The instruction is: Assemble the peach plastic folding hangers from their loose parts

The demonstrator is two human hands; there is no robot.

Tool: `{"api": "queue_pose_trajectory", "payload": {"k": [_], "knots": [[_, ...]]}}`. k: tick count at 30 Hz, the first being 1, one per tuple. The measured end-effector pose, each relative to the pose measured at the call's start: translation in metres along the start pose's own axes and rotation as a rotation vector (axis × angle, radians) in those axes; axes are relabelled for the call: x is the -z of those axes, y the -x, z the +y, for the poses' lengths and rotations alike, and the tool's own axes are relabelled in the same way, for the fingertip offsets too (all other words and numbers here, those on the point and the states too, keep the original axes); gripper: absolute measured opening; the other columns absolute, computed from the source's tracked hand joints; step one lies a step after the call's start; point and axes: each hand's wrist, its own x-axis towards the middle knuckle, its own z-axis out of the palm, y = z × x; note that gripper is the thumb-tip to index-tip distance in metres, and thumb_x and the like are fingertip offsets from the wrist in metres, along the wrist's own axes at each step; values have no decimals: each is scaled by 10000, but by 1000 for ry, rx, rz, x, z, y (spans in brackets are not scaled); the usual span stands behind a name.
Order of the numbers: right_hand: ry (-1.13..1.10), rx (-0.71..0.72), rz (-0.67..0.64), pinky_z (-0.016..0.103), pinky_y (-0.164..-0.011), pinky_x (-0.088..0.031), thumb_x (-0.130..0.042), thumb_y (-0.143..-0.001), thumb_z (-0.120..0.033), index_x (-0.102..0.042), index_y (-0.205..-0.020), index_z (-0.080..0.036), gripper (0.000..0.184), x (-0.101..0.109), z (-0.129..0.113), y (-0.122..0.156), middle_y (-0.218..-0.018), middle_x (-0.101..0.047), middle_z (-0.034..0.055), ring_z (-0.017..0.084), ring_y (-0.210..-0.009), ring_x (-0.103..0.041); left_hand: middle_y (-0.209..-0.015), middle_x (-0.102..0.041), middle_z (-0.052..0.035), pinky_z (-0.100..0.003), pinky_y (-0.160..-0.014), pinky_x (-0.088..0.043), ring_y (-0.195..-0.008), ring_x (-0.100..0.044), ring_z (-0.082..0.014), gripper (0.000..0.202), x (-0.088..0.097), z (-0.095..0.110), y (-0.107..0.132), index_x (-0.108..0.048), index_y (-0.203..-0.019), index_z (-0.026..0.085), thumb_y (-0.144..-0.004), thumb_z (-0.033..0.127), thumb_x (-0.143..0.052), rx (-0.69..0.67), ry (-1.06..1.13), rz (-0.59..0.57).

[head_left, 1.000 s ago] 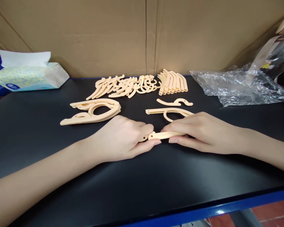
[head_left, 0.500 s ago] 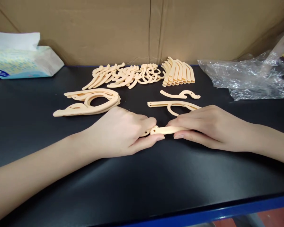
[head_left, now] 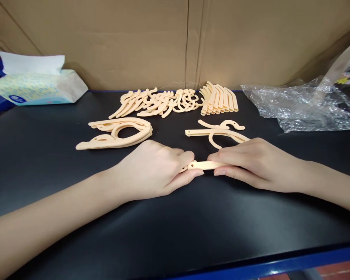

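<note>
My left hand [head_left: 154, 169] and my right hand [head_left: 252, 163] meet at the middle of the black table [head_left: 175, 217], both pinched on one cream plastic hanger arm [head_left: 202, 165] that lies flat between their fingertips. A second small cream piece peeks out under my left thumb. Just behind my right hand lie a loose long arm with a curved brace [head_left: 218, 135] and a loose hook piece [head_left: 223, 125]. A stack of assembled folded hangers [head_left: 116, 134] sits behind my left hand.
Along the cardboard back wall [head_left: 175, 39] lie a row of loose hook pieces [head_left: 157, 103] and a bundle of straight arms [head_left: 218, 99]. A tissue pack [head_left: 36, 83] stands at the far left, crumpled clear plastic bags [head_left: 306, 105] at the right. The table's blue front edge [head_left: 280, 264] runs below.
Both hands stay pinched on the same cream arm. The view has shifted slightly, and the piece sits a little more level between my fingertips.
</note>
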Motion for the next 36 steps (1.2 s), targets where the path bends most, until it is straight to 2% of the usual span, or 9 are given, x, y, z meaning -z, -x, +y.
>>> {"api": "queue_pose_trajectory", "payload": {"k": [6,16,20,36], "knots": [[4,13,27,235,-576,-350,-387,-1031,-343,-614,-1088,-190,279,-1,0,0,-763,-630,-15,102,-610,-528,-555,-544,36,-273,-442,-220,-441,-539,-122,424,6,4,-2,-473,-685,182,-1032,359,-303,11,-30,-44],[-82,-47,-15,232,-589,-358,-365,-1035,-372,-635,-1046,-205,318,1,-1,-1,-771,-665,-6,111,-651,-586,-551,-557,31,-272,-441,-249,-432,-540,-121,452,6,5,-3,-475,-686,181,-1044,359,-264,-29,-89,-2],[-112,-46,-17,229,-577,-352,-379,-1031,-366,-637,-1022,-199,308,1,-2,-1,-734,-644,-9,106,-610,-559,-549,-562,31,-273,-442,-256,-429,-539,-120,444,7,5,-3,-472,-685,182,-1041,350,-267,-33,-118,-4],[-89,-61,-58,241,-609,-358,-369,-1031,-386,-628,-1058,-199,321,3,-3,-2,-795,-646,-1,114,-680,-580,-542,-552,34,-274,-437,-217,-441,-551,-126,396,3,2,-1,-476,-677,183,-994,387,-352,7,2,-13]]}}
